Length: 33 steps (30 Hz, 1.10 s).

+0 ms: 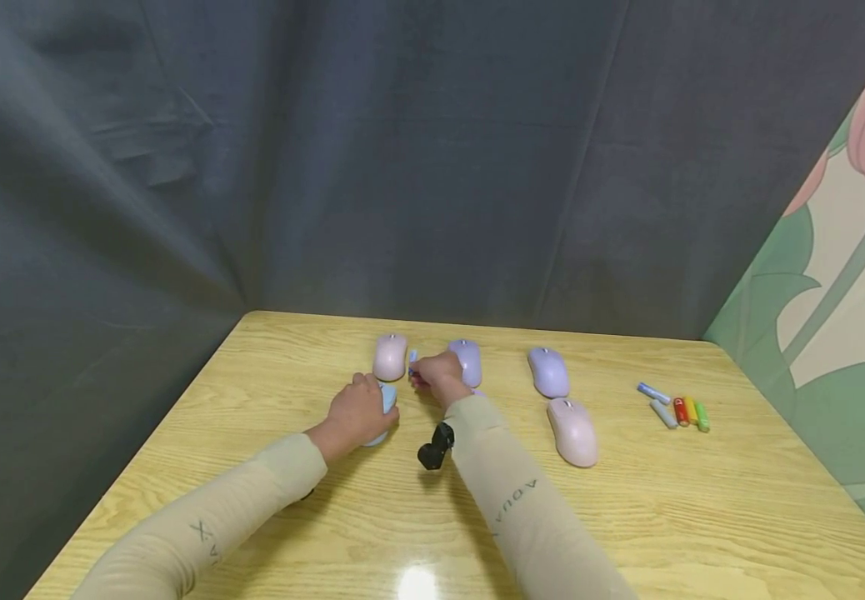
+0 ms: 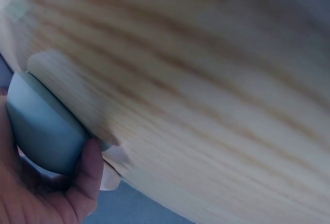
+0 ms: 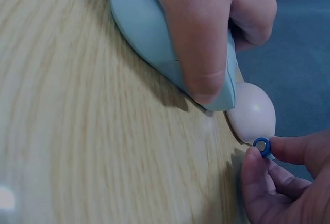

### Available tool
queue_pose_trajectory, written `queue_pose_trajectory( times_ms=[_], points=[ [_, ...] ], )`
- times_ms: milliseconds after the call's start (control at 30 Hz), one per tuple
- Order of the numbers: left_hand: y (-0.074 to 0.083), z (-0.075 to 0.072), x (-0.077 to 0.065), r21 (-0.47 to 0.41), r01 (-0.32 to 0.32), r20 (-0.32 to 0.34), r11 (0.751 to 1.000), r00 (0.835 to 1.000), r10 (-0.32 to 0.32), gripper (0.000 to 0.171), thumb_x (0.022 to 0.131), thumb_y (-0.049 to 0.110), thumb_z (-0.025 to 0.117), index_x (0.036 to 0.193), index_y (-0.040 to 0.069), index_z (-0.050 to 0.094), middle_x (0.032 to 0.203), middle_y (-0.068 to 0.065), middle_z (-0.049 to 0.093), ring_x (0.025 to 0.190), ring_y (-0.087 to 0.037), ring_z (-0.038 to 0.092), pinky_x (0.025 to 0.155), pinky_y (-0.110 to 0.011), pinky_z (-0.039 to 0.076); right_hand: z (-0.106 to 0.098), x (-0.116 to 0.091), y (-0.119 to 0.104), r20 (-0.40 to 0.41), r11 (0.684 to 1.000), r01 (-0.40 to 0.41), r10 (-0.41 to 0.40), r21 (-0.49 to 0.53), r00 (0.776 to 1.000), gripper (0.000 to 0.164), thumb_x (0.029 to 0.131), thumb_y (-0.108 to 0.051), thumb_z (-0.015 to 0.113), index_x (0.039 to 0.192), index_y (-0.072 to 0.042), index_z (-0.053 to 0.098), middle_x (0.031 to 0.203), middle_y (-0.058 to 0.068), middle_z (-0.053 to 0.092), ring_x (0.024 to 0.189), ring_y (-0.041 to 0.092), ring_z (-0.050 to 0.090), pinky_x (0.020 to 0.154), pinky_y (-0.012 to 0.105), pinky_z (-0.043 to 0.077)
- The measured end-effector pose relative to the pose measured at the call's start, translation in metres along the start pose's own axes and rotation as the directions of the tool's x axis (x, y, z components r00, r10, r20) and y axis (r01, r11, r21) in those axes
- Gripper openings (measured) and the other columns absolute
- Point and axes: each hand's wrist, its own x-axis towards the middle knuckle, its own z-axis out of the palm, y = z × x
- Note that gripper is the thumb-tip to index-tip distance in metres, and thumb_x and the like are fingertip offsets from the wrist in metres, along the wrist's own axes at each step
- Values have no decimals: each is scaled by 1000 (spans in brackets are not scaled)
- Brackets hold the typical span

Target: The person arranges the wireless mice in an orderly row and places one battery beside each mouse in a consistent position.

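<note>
My left hand (image 1: 357,410) grips a light blue computer mouse (image 1: 388,398) by its sides on the wooden table; the left wrist view shows the thumb along one edge. Just beyond it, my right hand (image 1: 436,371) pinches a small blue battery (image 3: 261,146) between thumb and fingers, its metal end facing the right wrist camera. A pale pink mouse (image 1: 390,358) lies right beside the battery on the left. Behind the right hand is a purple mouse (image 1: 468,360), partly covered by it. Another bit of purple shows at the right wrist, mostly hidden.
Farther right on the table (image 1: 650,517) lie a second purple mouse (image 1: 548,372) and a larger pink mouse (image 1: 573,432). Several batteries (image 1: 681,411) in blue, grey, red, yellow and green sit near the right edge. A dark curtain (image 1: 432,167) hangs behind the table.
</note>
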Motion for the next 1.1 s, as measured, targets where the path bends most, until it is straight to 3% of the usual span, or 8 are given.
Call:
queue_pose_trajectory(
  times_ms=[200, 433, 567, 700, 867, 1100],
  points=[
    [0, 0, -1, 7, 3, 9, 1000, 1000, -3, 55, 89, 40, 61, 103, -13, 53, 81, -16, 47, 63, -26, 61, 53, -36, 52, 3, -1, 1, -44, 999, -7, 5, -53, 999, 6, 86, 2, 68, 90, 7, 69, 66, 10, 65, 51, 13, 59, 50, 26, 52],
    [1, 0, -1, 8, -4, -12, 1000, 1000, 5, 53, 87, 39, 62, 100, -13, 53, 78, -15, 46, 60, -25, 59, 52, -36, 52, 6, -6, -1, -44, 999, -10, 8, -46, 999, 8, 84, 3, 67, 89, 8, 68, 72, 14, 69, 49, 12, 57, 48, 24, 50],
    [0, 0, 0, 3, 5, -1, 1000, 1000, -5, 54, 88, 39, 62, 101, -13, 53, 78, -15, 46, 60, -25, 59, 52, -35, 52, 7, -8, -2, -55, 994, 6, -12, -108, 998, 7, 82, 1, 67, 86, 6, 69, 67, 11, 67, 48, 12, 55, 47, 24, 48],
    [0, -1, 0, -4, 6, 4, 1000, 1000, -6, 55, 88, 40, 62, 101, -13, 53, 79, -16, 47, 61, -26, 60, 53, -36, 52, 6, -10, -2, -73, 976, 35, -52, -216, 996, 5, 79, -1, 67, 75, 1, 69, 58, 7, 61, 47, 13, 52, 43, 24, 42],
    [0, -1, 0, -7, 0, 5, 1000, 1000, 0, 55, 87, 40, 62, 102, -13, 53, 80, -16, 47, 61, -26, 59, 53, -36, 52, 6, -8, 0, -80, 948, 69, -99, -312, 992, 16, 75, -1, 67, 60, -4, 64, 51, 5, 55, 44, 14, 51, 40, 24, 38],
    [0, -1, 0, -4, -9, -4, 1000, 1000, 9, 55, 87, 40, 62, 101, -13, 53, 79, -16, 47, 61, -26, 59, 53, -36, 52, 7, -8, 0, -92, 917, 101, -147, -385, 985, 12, 76, -4, 71, 66, -4, 65, 48, 2, 54, 44, 14, 53, 43, 24, 41]
  ],
)
